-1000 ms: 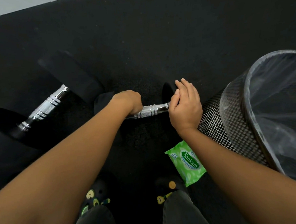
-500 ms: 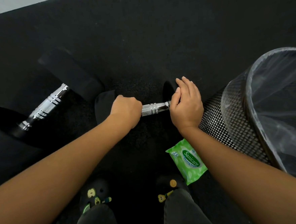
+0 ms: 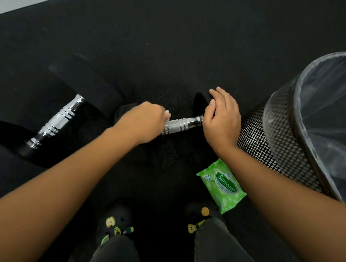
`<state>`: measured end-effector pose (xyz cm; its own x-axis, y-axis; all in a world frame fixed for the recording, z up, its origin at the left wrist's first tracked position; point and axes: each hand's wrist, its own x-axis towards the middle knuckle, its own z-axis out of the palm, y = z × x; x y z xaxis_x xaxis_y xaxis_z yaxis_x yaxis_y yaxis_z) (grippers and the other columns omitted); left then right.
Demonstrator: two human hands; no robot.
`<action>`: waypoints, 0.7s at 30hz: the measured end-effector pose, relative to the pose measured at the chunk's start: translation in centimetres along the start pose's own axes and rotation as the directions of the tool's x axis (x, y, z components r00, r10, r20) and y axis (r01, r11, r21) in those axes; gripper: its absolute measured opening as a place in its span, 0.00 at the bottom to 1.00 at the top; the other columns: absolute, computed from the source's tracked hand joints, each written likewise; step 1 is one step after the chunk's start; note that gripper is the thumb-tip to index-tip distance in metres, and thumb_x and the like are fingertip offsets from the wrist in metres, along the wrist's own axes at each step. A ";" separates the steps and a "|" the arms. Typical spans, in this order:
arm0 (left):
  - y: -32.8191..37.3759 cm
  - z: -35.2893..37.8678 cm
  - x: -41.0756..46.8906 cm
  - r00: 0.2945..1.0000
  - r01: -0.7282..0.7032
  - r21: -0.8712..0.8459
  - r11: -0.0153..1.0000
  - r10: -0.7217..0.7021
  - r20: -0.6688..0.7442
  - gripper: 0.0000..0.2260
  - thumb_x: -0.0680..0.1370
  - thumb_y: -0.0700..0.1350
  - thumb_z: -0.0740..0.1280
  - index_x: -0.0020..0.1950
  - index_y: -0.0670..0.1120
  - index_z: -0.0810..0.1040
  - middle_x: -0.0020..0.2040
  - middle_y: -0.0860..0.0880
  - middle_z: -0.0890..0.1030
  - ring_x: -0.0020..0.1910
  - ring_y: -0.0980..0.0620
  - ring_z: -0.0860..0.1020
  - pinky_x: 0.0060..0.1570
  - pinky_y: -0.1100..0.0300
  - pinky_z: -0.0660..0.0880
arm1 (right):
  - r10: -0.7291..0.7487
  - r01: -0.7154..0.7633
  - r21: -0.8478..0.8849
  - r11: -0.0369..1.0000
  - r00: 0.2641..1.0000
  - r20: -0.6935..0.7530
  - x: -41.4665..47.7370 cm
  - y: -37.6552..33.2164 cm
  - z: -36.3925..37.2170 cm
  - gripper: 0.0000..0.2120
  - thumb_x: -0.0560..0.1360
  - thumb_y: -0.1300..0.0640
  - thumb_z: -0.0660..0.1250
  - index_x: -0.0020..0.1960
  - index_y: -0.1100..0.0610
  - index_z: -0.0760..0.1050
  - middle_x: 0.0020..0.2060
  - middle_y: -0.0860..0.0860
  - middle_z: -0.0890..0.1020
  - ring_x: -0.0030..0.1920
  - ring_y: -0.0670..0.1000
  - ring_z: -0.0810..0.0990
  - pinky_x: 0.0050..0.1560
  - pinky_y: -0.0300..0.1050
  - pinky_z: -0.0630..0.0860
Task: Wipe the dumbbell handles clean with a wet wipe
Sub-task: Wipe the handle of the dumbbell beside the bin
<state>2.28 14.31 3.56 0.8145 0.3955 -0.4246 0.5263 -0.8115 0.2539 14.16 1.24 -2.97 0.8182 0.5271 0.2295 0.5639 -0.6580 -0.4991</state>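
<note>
A black dumbbell lies across the floor in front of me, its chrome handle [image 3: 183,125] showing between my hands. My left hand [image 3: 145,124] is closed around the left part of that handle, with a bit of white wet wipe [image 3: 167,116] showing at the fingers. My right hand [image 3: 221,118] rests on the dumbbell's right weight head [image 3: 200,104], fingers together, steadying it. A second dumbbell lies to the left, angled, with its chrome handle [image 3: 58,122] bare.
A green Sanicare wipes pack [image 3: 222,184] lies on the floor by my right forearm. A black mesh bin [image 3: 271,144] with a clear liner stands at the right, close to the dumbbell. My two shoes [image 3: 117,222] are near the bottom. The floor is black rubber.
My left hand has slid left and right along the handle in a rubbing motion, with a bit of white wipe now visible. My right hand has stayed on the weight head.
</note>
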 end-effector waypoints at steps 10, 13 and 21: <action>-3.0 -1.1 -4.8 0.989 -0.096 -0.788 0.608 -0.030 -0.143 0.21 0.80 0.53 0.56 0.50 0.35 0.76 0.43 0.36 0.75 0.40 0.54 0.71 0.45 0.63 0.69 | -0.090 -0.057 0.578 0.814 0.971 0.222 -2.1 -6.3 -2.8 0.16 0.76 0.55 0.65 0.62 0.57 0.75 0.62 0.53 0.76 0.65 0.49 0.72 0.68 0.43 0.66; -2.8 -0.2 -5.7 0.991 -0.106 -0.815 0.569 -0.005 -0.133 0.17 0.80 0.49 0.57 0.51 0.38 0.79 0.42 0.46 0.73 0.42 0.56 0.71 0.44 0.72 0.67 | -0.068 -0.561 0.658 0.503 0.733 0.677 -3.3 -7.9 -3.5 0.16 0.77 0.56 0.64 0.63 0.57 0.73 0.54 0.50 0.80 0.55 0.44 0.78 0.59 0.40 0.74; -2.9 2.9 -5.9 0.933 -0.068 -0.806 0.588 -0.248 -0.260 0.09 0.78 0.42 0.63 0.55 0.54 0.77 0.43 0.55 0.76 0.40 0.63 0.73 0.41 0.73 0.70 | -0.023 -0.903 0.428 0.041 0.428 0.904 -4.3 -7.6 -2.7 0.07 0.76 0.61 0.64 0.54 0.59 0.75 0.50 0.55 0.81 0.52 0.52 0.81 0.51 0.44 0.80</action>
<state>-4.69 13.10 2.83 0.6930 0.6820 -0.2336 0.4507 -0.1569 0.8788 6.62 2.51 2.12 0.2355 0.7266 -0.6455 -0.7637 -0.2725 -0.5853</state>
